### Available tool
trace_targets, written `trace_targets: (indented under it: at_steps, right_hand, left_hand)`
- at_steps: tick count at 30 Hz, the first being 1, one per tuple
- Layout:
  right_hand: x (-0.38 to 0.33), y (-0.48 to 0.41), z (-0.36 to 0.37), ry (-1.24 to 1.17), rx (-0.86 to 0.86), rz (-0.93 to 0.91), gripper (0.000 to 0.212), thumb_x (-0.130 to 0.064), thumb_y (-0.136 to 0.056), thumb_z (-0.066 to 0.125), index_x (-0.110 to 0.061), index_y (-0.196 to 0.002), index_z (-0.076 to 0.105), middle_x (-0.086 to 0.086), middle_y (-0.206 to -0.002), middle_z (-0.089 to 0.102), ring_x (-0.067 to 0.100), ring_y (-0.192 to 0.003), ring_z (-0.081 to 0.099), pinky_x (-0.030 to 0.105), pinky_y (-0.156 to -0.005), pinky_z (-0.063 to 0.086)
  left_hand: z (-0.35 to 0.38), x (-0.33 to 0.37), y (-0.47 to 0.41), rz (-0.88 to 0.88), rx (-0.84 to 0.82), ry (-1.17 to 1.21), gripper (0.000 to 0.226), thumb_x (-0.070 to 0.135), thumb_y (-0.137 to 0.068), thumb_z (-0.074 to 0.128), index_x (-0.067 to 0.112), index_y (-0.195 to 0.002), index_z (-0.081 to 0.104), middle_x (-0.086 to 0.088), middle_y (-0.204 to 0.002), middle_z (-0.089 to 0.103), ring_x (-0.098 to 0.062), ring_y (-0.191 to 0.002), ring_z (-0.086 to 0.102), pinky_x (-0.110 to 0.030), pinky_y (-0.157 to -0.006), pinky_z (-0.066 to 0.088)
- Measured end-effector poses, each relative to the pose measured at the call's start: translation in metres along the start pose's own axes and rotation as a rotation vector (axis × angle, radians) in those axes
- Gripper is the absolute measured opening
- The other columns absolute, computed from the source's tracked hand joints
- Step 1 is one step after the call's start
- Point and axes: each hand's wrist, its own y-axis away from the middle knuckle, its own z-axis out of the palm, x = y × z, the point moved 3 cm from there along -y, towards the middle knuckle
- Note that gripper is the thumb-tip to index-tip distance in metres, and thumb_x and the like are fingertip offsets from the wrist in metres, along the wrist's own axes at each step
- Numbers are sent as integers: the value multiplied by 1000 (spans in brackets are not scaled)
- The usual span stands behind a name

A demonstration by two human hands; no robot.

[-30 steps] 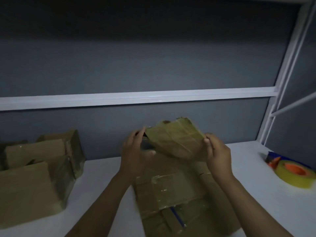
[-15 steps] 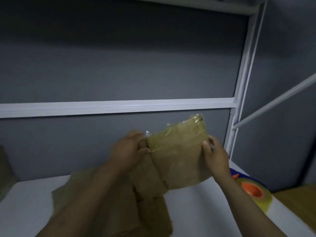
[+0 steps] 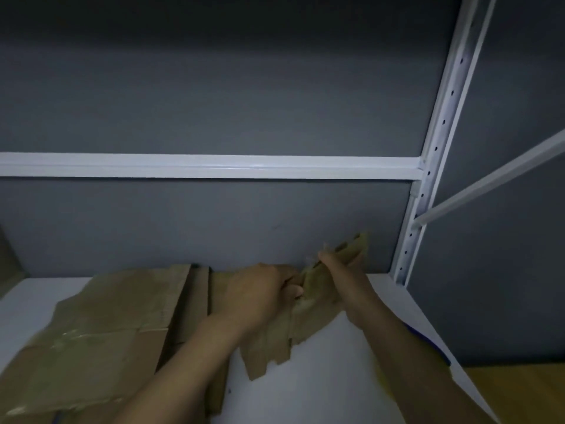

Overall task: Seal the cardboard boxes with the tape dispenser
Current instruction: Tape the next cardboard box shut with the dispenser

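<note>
A flattened, tape-covered cardboard box (image 3: 122, 325) lies across the white shelf (image 3: 321, 377), its right end lifted near the back wall. My left hand (image 3: 260, 295) grips the cardboard at the middle, fingers curled over its edge. My right hand (image 3: 333, 264) grips a raised flap (image 3: 351, 252) just to the right. Behind my right forearm only a blue and yellowish sliver of the tape dispenser (image 3: 428, 341) shows at the shelf's right edge.
A white upright post (image 3: 434, 148) and a diagonal brace (image 3: 495, 182) stand at the right. A white rail (image 3: 214, 165) runs along the grey back wall. Another cardboard box (image 3: 7, 264) shows at the far left edge. Wooden floor (image 3: 519, 393) lies beyond the shelf's right side.
Both hands have lowered the cardboard and shifted it right toward the back corner. The view has turned right, so the tape dispenser is now mostly hidden behind my right forearm.
</note>
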Motion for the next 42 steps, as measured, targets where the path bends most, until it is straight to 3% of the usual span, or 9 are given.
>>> trace_targets:
  at_steps: [3,6,10,18,24,31,37,40,42]
  right_hand:
    - [7,-7,-12,-13,-18,56,29,-38,-88,61,-27,-113,50,4,-102,65,21,-92,64,40,-79,58]
    - [12,-5,-16,42,-41,47,44,-36,-91,60,-33,-131,43,5,-116,61,23,-95,65,36,-65,60]
    - [21,-7,-10,135,-105,9,46,-39,-88,65,-31,-131,50,5,-120,62,22,-99,66,43,-80,59]
    - [21,-5,2,132,-144,-111,20,-22,-94,58,-40,-100,65,1,-98,71,17,-92,69,45,-85,56]
    - [16,-7,5,176,-119,-197,32,-17,-93,58,-45,-106,62,-5,-103,71,14,-95,67,37,-83,57]
    - [-4,-5,-5,369,-109,-302,37,-11,-95,53,-45,-110,51,-22,-89,61,-11,-75,58,4,-58,43]
    - [-21,-8,-20,483,-103,-227,53,-22,-92,59,-36,-140,42,-9,-118,61,1,-90,61,18,-71,51]
    - [-32,-1,-28,590,-62,-285,31,-11,-95,51,-13,-124,63,-4,-112,64,5,-90,59,18,-67,48]
    - [-39,-2,-30,662,-48,-296,24,-11,-95,51,-18,-104,72,-9,-99,63,0,-84,57,12,-68,43]
  left_hand:
    - [2,1,-8,-161,-163,263,38,45,-99,47,19,-81,69,5,-83,69,-9,-76,62,-14,-63,45]
    - [3,-11,-19,-302,-356,390,39,52,-93,54,18,-99,73,6,-90,69,-8,-82,64,-25,-74,55]
    - [12,-12,-26,-219,-484,360,53,64,-86,54,23,-118,67,14,-107,64,-2,-96,60,-18,-84,49]
    - [39,-22,-17,-273,-432,607,70,60,-80,66,38,-140,35,20,-136,49,3,-119,49,-18,-99,42]
    - [39,-22,-16,-338,-339,652,91,40,-88,66,32,-153,3,18,-124,36,5,-112,34,-3,-79,32]
    - [6,-58,-32,-427,62,782,77,28,-94,60,39,-153,12,1,-153,36,-18,-134,43,-28,-97,45]
    - [-2,-82,-56,-324,227,593,34,3,-98,47,21,-120,66,0,-147,44,-13,-135,38,-13,-104,25]
    - [2,-87,-66,-339,198,661,35,-1,-97,44,20,-94,72,0,-143,49,-7,-127,42,-14,-105,27]
    - [4,-89,-74,-326,162,621,33,4,-98,46,21,-89,73,5,-138,53,-5,-120,45,-17,-101,33]
